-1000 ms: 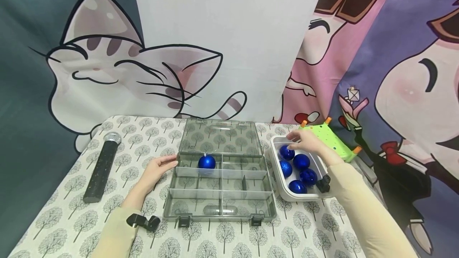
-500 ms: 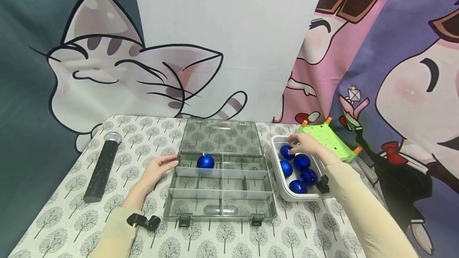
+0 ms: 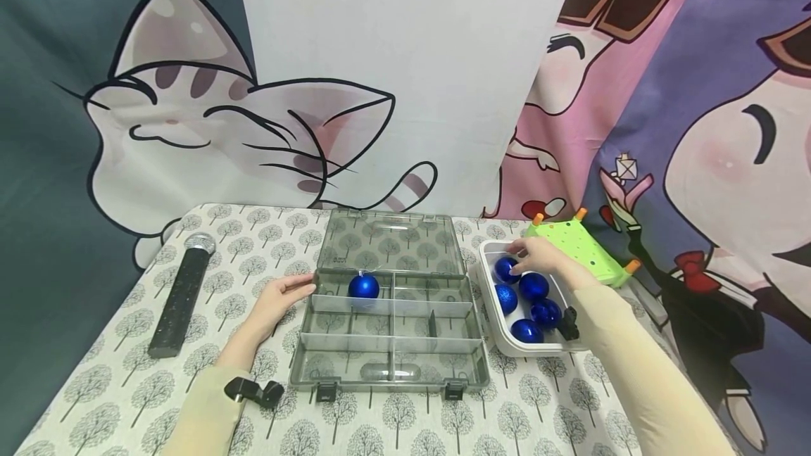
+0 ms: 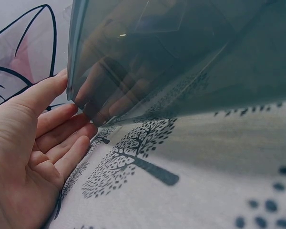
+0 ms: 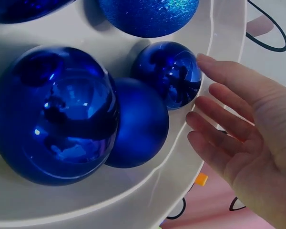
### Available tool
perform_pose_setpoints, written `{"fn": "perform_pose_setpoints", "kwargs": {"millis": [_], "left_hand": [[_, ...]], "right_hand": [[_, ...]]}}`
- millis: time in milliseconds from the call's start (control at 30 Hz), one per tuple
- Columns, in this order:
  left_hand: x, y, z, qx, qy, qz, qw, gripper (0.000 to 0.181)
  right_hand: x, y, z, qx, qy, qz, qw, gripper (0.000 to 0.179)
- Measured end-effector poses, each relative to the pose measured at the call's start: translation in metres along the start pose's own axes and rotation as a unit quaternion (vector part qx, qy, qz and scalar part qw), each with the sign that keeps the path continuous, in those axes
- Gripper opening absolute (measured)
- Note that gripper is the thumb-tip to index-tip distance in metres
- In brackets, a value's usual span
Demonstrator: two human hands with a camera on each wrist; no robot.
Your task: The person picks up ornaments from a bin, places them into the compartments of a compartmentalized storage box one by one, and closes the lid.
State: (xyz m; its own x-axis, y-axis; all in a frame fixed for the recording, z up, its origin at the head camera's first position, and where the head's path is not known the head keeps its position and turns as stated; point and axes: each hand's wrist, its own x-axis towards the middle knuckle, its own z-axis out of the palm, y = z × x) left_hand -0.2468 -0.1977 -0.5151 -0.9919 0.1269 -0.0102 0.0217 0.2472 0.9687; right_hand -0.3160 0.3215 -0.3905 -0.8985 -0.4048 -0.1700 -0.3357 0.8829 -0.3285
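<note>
My left hand (image 3: 275,308) rests against the left side of a smoky clear compartment box (image 3: 391,329), thumb and fingertips at its back left corner. The box lies with its lid (image 3: 393,241) laid back. A blue Christmas bauble (image 3: 364,287) sits in its back left compartment. To the right, my right hand (image 3: 538,257) reaches into a white tub (image 3: 497,333) holding several blue baubles. In the right wrist view, its thumb tip touches the edge of a shiny bauble (image 5: 167,74) at the tub wall, and its loosely bent fingers lie close beside that bauble.
A black microphone (image 3: 180,301) with a silver head lies at the left of the table. Behind the tub stands a green spotted thing with orange tips (image 3: 579,248). The patterned cloth (image 3: 355,417) covers the table, and printed curtains hang behind.
The right hand has shifted slightly at the back bauble, its thumb coming closer onto it. The bauble in the box has rolled a little left. The left hand stays in place.
</note>
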Motion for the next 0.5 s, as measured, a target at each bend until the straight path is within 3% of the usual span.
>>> {"fn": "perform_pose_setpoints", "kwargs": {"millis": [367,500], "left_hand": [[0.0012,-0.0011,-0.0001,0.002,0.001,-0.007,1.0,0.052],[0.0012,-0.0008,0.0002,-0.002,0.001,-0.007,1.0,0.053]], "right_hand": [[0.0022,0.0017,0.0053,-0.002,-0.004,0.022,0.9998,0.048],[0.0015,0.0005,0.0071,-0.004,-0.001,0.009,1.0,0.047]]}}
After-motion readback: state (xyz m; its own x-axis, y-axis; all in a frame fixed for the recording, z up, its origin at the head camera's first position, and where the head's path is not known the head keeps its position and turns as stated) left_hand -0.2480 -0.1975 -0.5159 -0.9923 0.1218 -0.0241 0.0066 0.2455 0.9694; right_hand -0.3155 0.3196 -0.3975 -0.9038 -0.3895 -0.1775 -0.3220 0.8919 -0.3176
